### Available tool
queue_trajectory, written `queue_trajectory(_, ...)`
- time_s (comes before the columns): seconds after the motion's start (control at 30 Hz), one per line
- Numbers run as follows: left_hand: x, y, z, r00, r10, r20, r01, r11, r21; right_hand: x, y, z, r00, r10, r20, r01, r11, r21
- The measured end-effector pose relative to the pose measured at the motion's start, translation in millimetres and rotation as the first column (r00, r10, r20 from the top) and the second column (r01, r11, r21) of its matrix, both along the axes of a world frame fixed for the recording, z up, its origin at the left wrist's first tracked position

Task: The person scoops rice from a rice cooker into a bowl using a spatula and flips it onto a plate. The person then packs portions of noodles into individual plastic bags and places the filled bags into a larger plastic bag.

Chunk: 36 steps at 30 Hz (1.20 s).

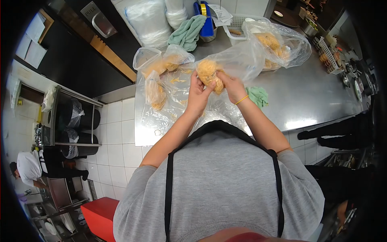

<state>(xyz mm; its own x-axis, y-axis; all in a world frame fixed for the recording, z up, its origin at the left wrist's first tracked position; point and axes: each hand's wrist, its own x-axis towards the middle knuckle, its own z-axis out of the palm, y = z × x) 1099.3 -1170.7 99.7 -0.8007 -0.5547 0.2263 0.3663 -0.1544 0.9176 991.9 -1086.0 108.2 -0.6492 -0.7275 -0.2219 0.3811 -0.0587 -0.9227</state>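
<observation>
A clear plastic bag of yellowish shredded food is between both hands, above the steel table. My left hand has its fingers wrapped round the bag's near left side. On the right side, my right hand, with a yellow band at the wrist, pinches the same bag. The bag's loose plastic stretches away to the right. To the left lie more filled bags and loose yellow shreds on crumpled clear film. A larger open bag with similar contents rests at the back right.
Green cloths lie right of my hands and at the back. Behind stand a white basket, a blue holder and stacked plastic bags. People stand at far left and right; a red box is lower left.
</observation>
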Motion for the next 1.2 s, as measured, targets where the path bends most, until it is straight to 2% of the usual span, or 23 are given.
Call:
queue_trajectory(0.07,0,-5,-3,0.999,-0.054,0.003,0.054,0.998,0.036,0,-3,-3,0.848,0.009,-0.530,-0.045,0.998,-0.054)
queue_trajectory(0.1,1,-5,-3,0.999,-0.054,0.002,0.054,0.998,0.035,-7,-3,-6,0.847,0.009,-0.531,-0.045,0.997,-0.055)
queue_trajectory(0.13,4,-5,-3,0.993,-0.112,0.045,0.102,0.977,0.186,-17,-2,-6,0.557,-0.088,-0.826,-0.114,0.977,-0.182)
queue_trajectory(0.17,7,-4,-3,0.981,-0.175,0.078,0.140,0.932,0.335,-20,-2,-9,0.370,-0.145,-0.918,-0.173,0.960,-0.222)
queue_trajectory(0.2,8,-6,-2,0.982,-0.175,0.076,0.141,0.932,0.333,-20,-1,-7,0.176,-0.229,-0.957,-0.228,0.937,-0.266)
queue_trajectory(0.27,9,-9,-2,0.956,-0.288,0.053,0.242,0.880,0.409,0,2,16,0.748,0.000,-0.664,0.058,0.996,0.066)
queue_trajectory(0.4,2,-14,-7,0.979,-0.161,0.125,0.122,0.953,0.277,-10,-6,2,0.716,0.142,-0.684,-0.040,0.986,0.163)
queue_trajectory(0.47,0,-18,-2,0.995,-0.082,0.047,0.051,0.886,0.461,8,-2,20,0.896,0.136,-0.423,-0.091,0.988,0.125)
queue_trajectory(0.5,0,-17,-1,0.996,-0.079,0.044,0.050,0.886,0.462,7,-3,16,0.894,0.139,-0.426,-0.094,0.988,0.126)
queue_trajectory(0.57,2,-16,1,0.956,-0.130,0.264,-0.087,0.733,0.675,6,-7,1,0.459,0.062,-0.886,0.020,0.997,0.080)
queue_trajectory(0.6,4,-15,1,0.955,-0.132,0.265,-0.085,0.734,0.674,5,-6,3,0.459,0.060,-0.886,0.022,0.997,0.079)
queue_trajectory(0.63,6,-13,2,0.956,-0.132,0.261,-0.044,0.816,0.576,3,-5,9,0.766,0.060,-0.640,-0.054,0.998,0.029)
queue_trajectory(0.67,9,-10,1,0.957,-0.131,0.258,-0.006,0.882,0.471,2,-4,12,0.952,0.089,-0.292,-0.107,0.993,-0.045)
queue_trajectory(0.7,14,-3,-1,0.956,-0.135,0.262,-0.007,0.879,0.478,2,-2,7,0.954,0.090,-0.286,-0.105,0.994,-0.038)
queue_trajectory(0.77,15,2,1,0.989,0.033,0.141,-0.069,0.965,0.255,-7,-7,-7,0.908,0.134,-0.397,-0.124,0.991,0.050)
queue_trajectory(0.8,15,-2,-1,0.989,0.025,0.143,-0.061,0.965,0.254,-13,-7,-20,0.910,0.127,-0.395,-0.117,0.992,0.049)
queue_trajectory(0.83,17,-11,-7,0.988,-0.001,0.155,-0.036,0.971,0.235,-13,-7,-22,0.482,-0.033,-0.876,-0.051,0.997,-0.065)
queue_trajectory(0.93,16,-25,-21,0.979,-0.057,0.198,0.013,0.977,0.213,-12,4,13,0.402,0.396,-0.826,-0.277,0.912,0.302)
queue_trajectory(1.0,15,-17,-24,0.961,0.070,0.266,-0.025,0.985,-0.170,-17,-5,-8,0.724,0.372,-0.581,-0.313,0.928,0.203)
queue_trajectory(1.03,11,-21,-29,0.967,0.114,0.228,-0.048,0.960,-0.277,-16,-4,-8,0.723,0.375,-0.580,-0.316,0.926,0.206)
queue_trajectory(1.1,12,-15,-22,0.978,0.076,0.196,-0.039,0.982,-0.185,-12,-2,-1,0.978,0.206,-0.030,-0.201,0.972,0.122)
queue_trajectory(1.13,12,-11,-17,0.986,0.038,0.164,-0.024,0.996,-0.090,-14,-2,-3,0.979,0.201,-0.030,-0.196,0.973,0.124)
queue_trajectory(1.2,13,-14,-16,0.969,-0.011,0.247,0.009,1.000,0.012,-21,-4,-13,0.872,0.317,-0.374,-0.335,0.942,0.018)
